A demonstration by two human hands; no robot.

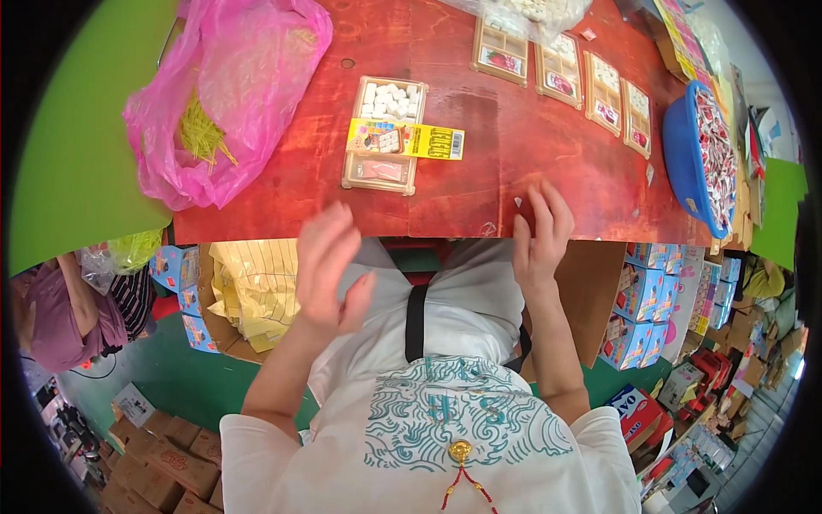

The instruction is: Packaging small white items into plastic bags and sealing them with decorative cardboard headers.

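On the red table in front of me lies a beige plastic tray (353, 103) with several white marshmallow-like pieces (390, 101) at its far end and a small pink packet (381, 171) at its near end. Across its middle sits a yellow printed card (439, 143), one end sticking out past the tray's right side. My left hand (328, 270) hovers by the table's front edge, just below the tray, thumb apart from the fingers and nothing in it. Over the edge to the right is my right hand (544, 224), empty, its fingers slightly bent and apart beside a tiny white scrap (518, 202).
A pink plastic bag (274, 77) with yellow strips (202, 130) spreads over the table's left. More filled trays (561, 73) line the far right, near a blue basin (682, 154) of small packets. An open carton of yellow sheets (257, 287) stands below the table; another person (68, 313) is at left.
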